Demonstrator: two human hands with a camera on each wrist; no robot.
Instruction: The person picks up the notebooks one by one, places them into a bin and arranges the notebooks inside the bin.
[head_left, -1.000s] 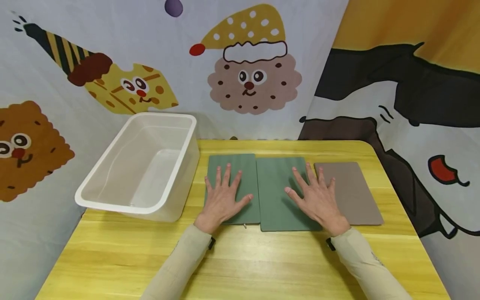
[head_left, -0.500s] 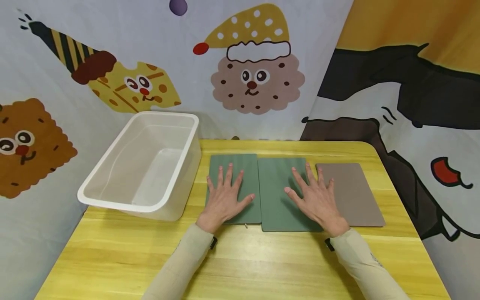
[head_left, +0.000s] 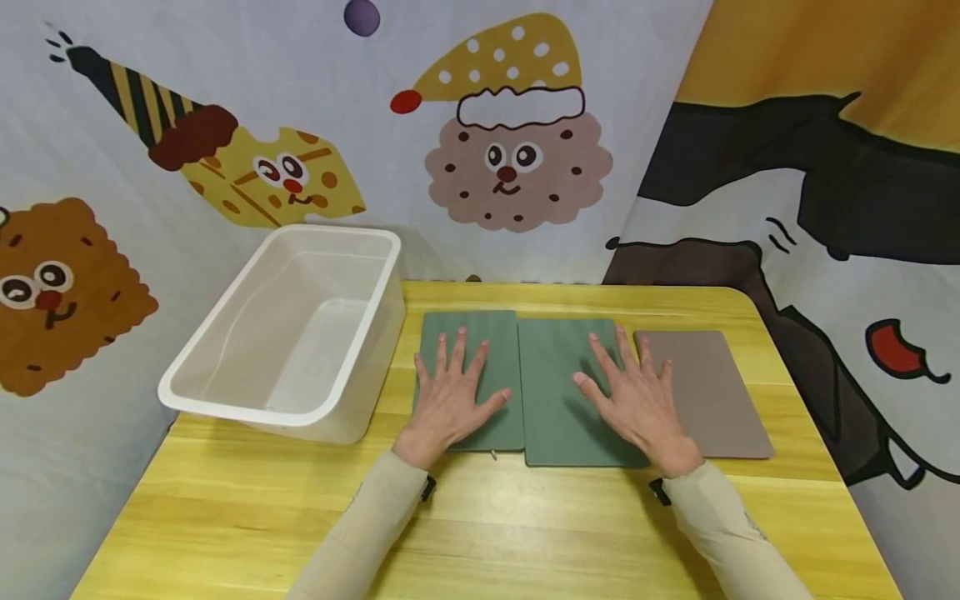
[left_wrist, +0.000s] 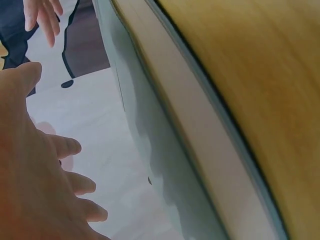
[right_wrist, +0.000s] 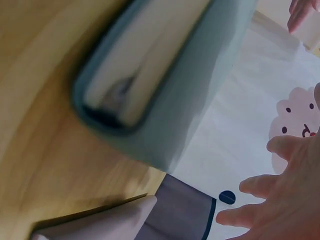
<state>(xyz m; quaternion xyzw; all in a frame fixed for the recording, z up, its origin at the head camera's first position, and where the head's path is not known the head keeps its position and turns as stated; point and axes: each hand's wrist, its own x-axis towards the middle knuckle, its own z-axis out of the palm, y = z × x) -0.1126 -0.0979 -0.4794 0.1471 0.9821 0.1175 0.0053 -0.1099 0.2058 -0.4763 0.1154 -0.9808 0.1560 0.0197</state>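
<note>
Two notebooks with green covers lie side by side on the table. Above the left green notebook [head_left: 501, 354] my left hand [head_left: 448, 404] hovers palm down, fingers spread. My right hand [head_left: 637, 408] is held likewise over the right green notebook [head_left: 551, 408], its outer fingers overlapping a brown notebook [head_left: 712, 392] in the head view. Neither hand holds anything. The left wrist view shows a gap between the left hand [left_wrist: 40, 175] and the green cover [left_wrist: 137, 105]. Pale page edges show in both wrist views, under the green cover [right_wrist: 192, 85] on the right.
A deep white plastic bin [head_left: 360, 367] stands on the table's left side. The yellow wooden table [head_left: 525, 533] meets a cartoon-printed cloth [head_left: 517, 250] at its back edge. A tiny pale bit [head_left: 493, 455] shows at the left notebook's near edge.
The head view has shifted slightly. Both hands keep the same spread pose above the notebooks, which stay in place.
</note>
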